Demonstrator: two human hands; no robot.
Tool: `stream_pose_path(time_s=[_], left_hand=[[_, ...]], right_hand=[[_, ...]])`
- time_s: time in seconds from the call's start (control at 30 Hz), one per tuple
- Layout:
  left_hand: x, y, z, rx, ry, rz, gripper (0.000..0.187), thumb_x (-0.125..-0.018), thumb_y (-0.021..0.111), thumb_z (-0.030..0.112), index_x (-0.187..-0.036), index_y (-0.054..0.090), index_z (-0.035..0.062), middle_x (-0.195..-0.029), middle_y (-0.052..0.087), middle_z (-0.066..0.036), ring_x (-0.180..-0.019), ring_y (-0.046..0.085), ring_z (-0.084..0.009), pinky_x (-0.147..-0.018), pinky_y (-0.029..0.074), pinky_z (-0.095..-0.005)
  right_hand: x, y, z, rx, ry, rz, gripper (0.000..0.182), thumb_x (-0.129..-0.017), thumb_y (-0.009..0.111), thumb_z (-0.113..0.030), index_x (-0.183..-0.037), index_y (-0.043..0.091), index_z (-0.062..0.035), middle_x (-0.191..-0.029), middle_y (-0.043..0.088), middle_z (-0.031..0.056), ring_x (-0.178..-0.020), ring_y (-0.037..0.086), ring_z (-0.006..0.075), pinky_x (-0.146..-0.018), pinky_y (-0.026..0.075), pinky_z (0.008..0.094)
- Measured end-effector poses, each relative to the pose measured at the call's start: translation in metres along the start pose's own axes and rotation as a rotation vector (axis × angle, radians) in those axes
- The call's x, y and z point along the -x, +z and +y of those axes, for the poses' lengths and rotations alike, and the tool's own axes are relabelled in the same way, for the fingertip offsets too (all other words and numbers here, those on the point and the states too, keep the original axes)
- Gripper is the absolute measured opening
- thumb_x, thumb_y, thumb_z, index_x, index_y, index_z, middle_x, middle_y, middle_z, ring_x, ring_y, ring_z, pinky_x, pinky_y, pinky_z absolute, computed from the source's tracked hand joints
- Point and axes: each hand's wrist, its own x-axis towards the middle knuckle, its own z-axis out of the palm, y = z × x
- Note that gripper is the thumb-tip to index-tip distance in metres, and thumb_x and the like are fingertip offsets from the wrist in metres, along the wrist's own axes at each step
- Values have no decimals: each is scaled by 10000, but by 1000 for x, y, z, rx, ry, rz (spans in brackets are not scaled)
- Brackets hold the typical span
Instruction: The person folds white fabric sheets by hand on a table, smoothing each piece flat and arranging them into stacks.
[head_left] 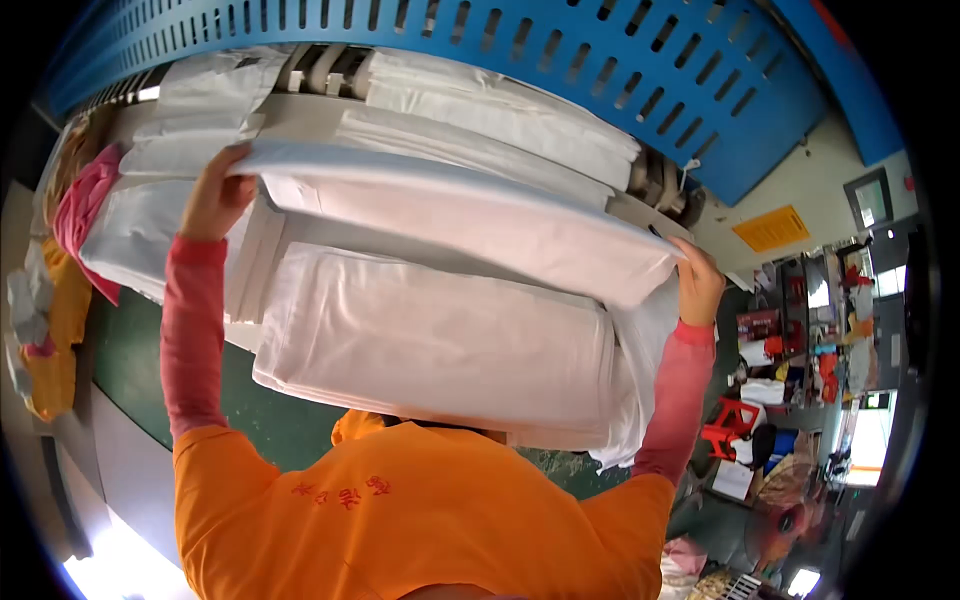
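A long white cloth (480, 215) is stretched between my two hands at about chest width. My left hand (218, 195) grips its left end, fingers closed over the edge. At the other end, my right hand (702, 283) is closed on the right corner, with a small dark object (655, 231) close to the fingers. Nearer to my body lies a stack of folded white cloths (430, 335), below the held cloth. Loose white fabric (640, 345) hangs down beside my right forearm.
Behind the cloth runs a blue slotted metal guard (540, 45) over rollers (325, 72). More folded white fabric (500, 100) lies against it. Pink cloth (88, 210) and yellow cloth (60, 330) hang at left. A red stool (730, 425) and a fan (785, 520) stand at right.
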Motion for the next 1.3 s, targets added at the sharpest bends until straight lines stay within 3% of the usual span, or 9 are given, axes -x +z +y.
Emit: stream_pose_path(time_s=[0.2, 0.37, 0.43, 0.53, 0.73, 0.87, 1.03, 1.13, 1.3], left_hand=[[120, -4, -26, -282, 185, 370, 103, -764, 538, 72, -852, 556, 20, -738, 547, -20, -579, 507, -104, -515, 416, -218], [188, -109, -98, -1049, -122, 89, 301, -703, 571, 43, -1000, 529, 21, -865, 563, -53, -716, 541, -149, -585, 435, -258], [197, -97, -120, -1340, -121, 229, 364, -681, 597, 33, -1038, 524, 33, -943, 561, -92, -829, 556, -204, -684, 452, -301], [163, -24, -98, -1742, 510, 299, 506, -662, 648, 51, -1142, 488, 68, -1117, 502, -138, -1035, 485, -291, -857, 396, -373], [122, 44, -156, -1829, 426, -613, 672, -768, 588, 377, -1336, 306, 153, -1384, 256, -139, -1301, 197, -293, -1048, 125, -490], [70, -2, -149, -2057, 253, -206, 656, -771, 578, 419, -1303, 344, 115, -1355, 313, -136, -1260, 267, -303, -1015, 202, -485], [-146, -142, -173, -1660, 265, 47, 460, -775, 615, 296, -1138, 443, 71, -968, 541, -150, -805, 569, -269, -633, 462, -416], [-206, -90, -161, -500, -181, 323, 405, -790, 602, 261, -1122, 462, 78, -772, 572, -99, -589, 581, -191, -496, 474, -303], [-192, -69, -153, -586, -168, 282, 306, -775, 608, 203, -1014, 499, 48, -744, 574, -80, -525, 544, -142, -426, 438, -235]], right_hand=[[121, -27, -42, 142, -30, 42, 255, -732, 490, 63, -894, 654, -44, -901, 643, 89, -894, 593, 241, -813, 450, 329], [272, 4, -48, 147, 294, -322, 346, -736, 398, 22, -929, 659, -97, -1055, 608, 49, -1092, 501, 263, -975, 294, 409], [270, 0, -46, 64, 327, -293, 358, -721, 405, -1, -951, 657, -108, -1091, 592, 57, -1134, 459, 283, -1006, 235, 429], [217, 5, -56, 18, 300, -282, 352, -719, 429, -56, -993, 644, -105, -1179, 537, 79, -1208, 362, 329, -1038, 115, 493], [145, 95, -103, 12, -120, -617, 665, -765, 535, -434, -1331, 341, -144, -1371, 302, 140, -1271, 256, 348, -1005, 117, 575], [153, 104, -14, 410, 84, -441, 614, -791, 533, -435, -1281, 401, -90, -1326, 341, 189, -1248, 284, 336, -986, 187, 565], [75, 161, 96, -410, 755, -164, 415, -832, 556, -227, -1171, 429, -26, -882, 582, 161, -738, 596, 272, -652, 503, 350], [29, 201, 104, -729, 1118, -75, 320, -830, 563, -199, -1067, 443, -22, -820, 580, 137, -645, 610, 219, -549, 519, 314], [27, 205, 107, -867, 1225, -13, 232, -793, 613, -212, -892, 469, -60, -772, 557, 85, -618, 591, 187, -520, 498, 278]])
